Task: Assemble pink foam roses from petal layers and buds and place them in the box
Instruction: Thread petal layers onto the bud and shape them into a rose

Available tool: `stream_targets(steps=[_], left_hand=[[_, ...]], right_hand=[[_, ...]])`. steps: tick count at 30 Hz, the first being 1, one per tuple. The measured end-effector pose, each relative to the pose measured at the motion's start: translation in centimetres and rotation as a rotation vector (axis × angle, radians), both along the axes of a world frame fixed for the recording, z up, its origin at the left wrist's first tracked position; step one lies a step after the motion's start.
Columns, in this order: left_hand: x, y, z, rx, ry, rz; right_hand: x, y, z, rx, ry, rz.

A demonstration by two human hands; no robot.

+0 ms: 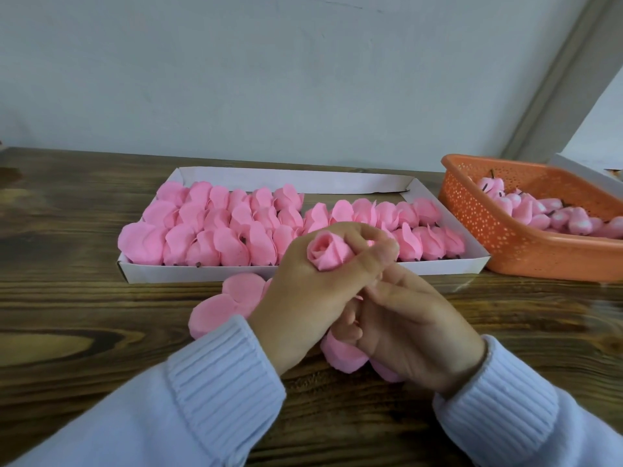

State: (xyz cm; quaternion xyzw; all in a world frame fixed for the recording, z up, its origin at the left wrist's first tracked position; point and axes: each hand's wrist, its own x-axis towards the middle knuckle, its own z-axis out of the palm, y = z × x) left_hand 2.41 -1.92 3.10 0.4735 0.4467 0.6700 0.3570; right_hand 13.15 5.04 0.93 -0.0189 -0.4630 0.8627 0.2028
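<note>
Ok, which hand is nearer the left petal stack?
Left. The left hand, holding the rose, is right beside the stack; the right hand lies beyond it, farther right.

We are facing roses (219, 237) sitting in the box (303, 269), buds (546, 214) lying in a basket (488, 230) to its right, petal layers (219, 308) before it.

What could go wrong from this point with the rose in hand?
The left hand grips the small pink foam rose in its fingers; too hard a squeeze may crease its petals. The loose pink foam petal layers lie by the left sleeve, which may sweep them aside. The white cardboard box has free room at the back right; reaching there may brush the packed roses.
</note>
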Motion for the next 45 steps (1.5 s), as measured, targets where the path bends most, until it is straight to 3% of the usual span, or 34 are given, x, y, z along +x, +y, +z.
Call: stream_targets(steps=[4, 9, 16, 20, 23, 26, 30, 33, 35, 36, 39, 41, 45], left_hand=[[0.2, -0.1, 0.0, -0.020, 0.017, -0.044], [-0.2, -0.1, 0.1, 0.014, 0.062, -0.022], [0.0, -0.7, 1.3, 0.016, 0.229, -0.010], [-0.1, -1.0, 1.8, 0.002, 0.186, 0.004], [0.0, -1.1, 1.7, -0.051, 0.116, -0.064], [0.2, -1.0, 1.5, -0.051, 0.174, -0.032], [-1.1, -0.8, 1.9, -0.021, 0.107, 0.081], [-3.9, -0.7, 2.1, -0.031, 0.281, 0.364], [-5.9, -1.0, 2.2, -0.096, 0.520, 0.430], [-6.7, -1.2, 2.0, -0.159, 0.682, 0.455], [-8.6, -1.7, 1.3, -0.426, 1.178, 0.502], [-9.0, -1.9, 0.9, -0.543, 1.345, 0.465], [-8.8, -2.4, 0.1, -0.688, 1.511, 0.477]], right_hand=[[-0.4, -0.2, -0.1, 0.004, -0.123, -0.036], [0.0, 0.0, 0.0, -0.026, 0.010, 0.028], [-0.1, -0.2, 0.1, 0.041, -0.090, 0.030], [0.3, -0.1, 0.2, 0.054, 0.012, 0.103], [0.1, -0.3, 0.3, 0.101, -0.062, 0.068], [0.0, -0.3, 0.3, 0.122, -0.104, 0.068], [0.1, -0.3, 0.6, 0.153, -0.102, -0.107], [0.0, -0.1, 0.6, 0.192, -0.084, -0.342], [0.0, 0.2, 0.3, 0.271, -0.090, -0.464], [0.1, 0.3, 0.1, 0.377, -0.125, -0.521], [0.4, 0.3, -0.2, 0.939, -0.321, -0.582], [0.5, 0.1, -0.4, 1.184, -0.418, -0.547], [0.4, -0.2, -0.1, 1.210, -0.445, -0.536]])
